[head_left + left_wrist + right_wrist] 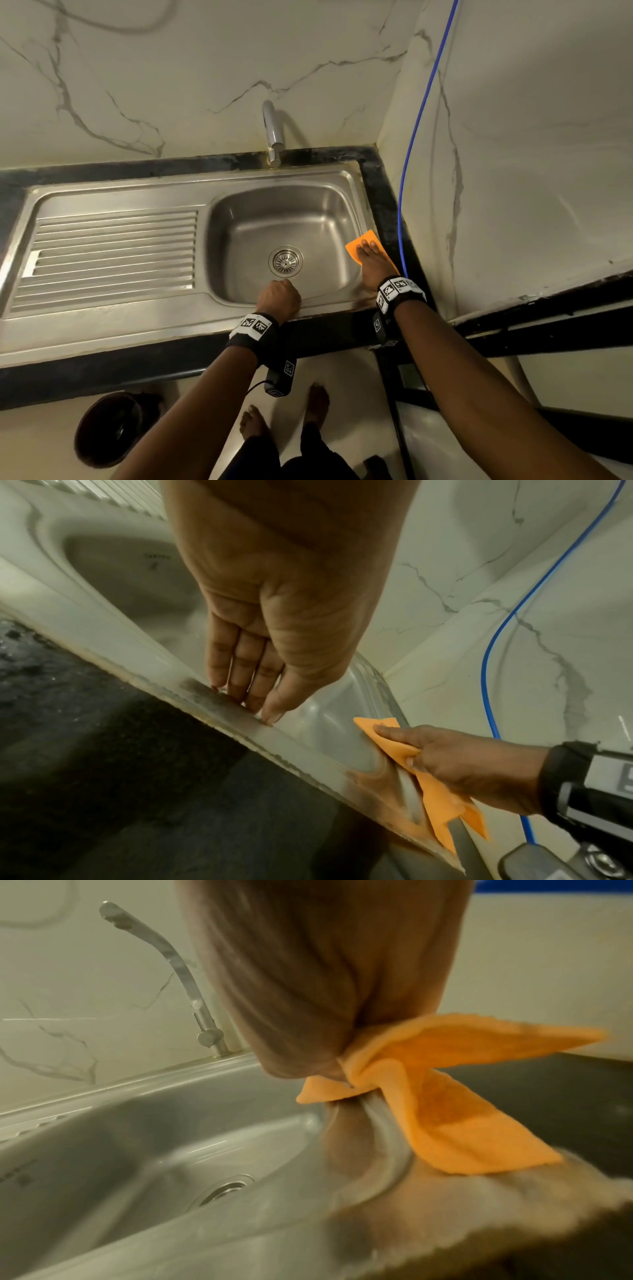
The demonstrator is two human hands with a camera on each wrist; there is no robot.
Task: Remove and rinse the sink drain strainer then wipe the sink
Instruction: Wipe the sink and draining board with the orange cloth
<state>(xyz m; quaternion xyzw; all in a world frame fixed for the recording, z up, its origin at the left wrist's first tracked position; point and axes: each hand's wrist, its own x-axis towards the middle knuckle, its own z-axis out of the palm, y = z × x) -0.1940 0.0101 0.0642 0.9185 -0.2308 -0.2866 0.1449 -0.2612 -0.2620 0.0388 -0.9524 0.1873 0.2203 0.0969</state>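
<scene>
Sink: I saw the stainless-steel sink (219, 192) with its ribbed draining board on the left and its rounded basin on the right, set into the dark speckled stone surface (102, 373); the basin floor looked bare and shiny.
Strainer: the round perforated metal drain strainer (285, 261) sat in the drain hole at the middle of the basin floor; from the right wrist view only its rim (226, 1187) showed, blurred.
Left hand: my left hand (279, 296) rested on the near rim of the sink, just in front of the drain; in the left wrist view its fingers (236, 664) lay straight and close together, tips touching the rim, holding nothing.
Right hand: my right hand (373, 262) lay over the thin orange cleaning cloth (359, 246) on the basin's right edge; fingers spread flat on top in the head view, while the right wrist view showed a fold of the cloth (445, 1096) gathered and pinched under the hand.
Cloth: it draped across the right rim, partly onto the dark surface beside it.
Tap: the curved chrome tap (272, 137) stood behind the basin against the white veined marble wall (171, 85); I could not make out any water running.
Cable: a blue cable (416, 137) ran down the corner wall to the right of the sink.
</scene>
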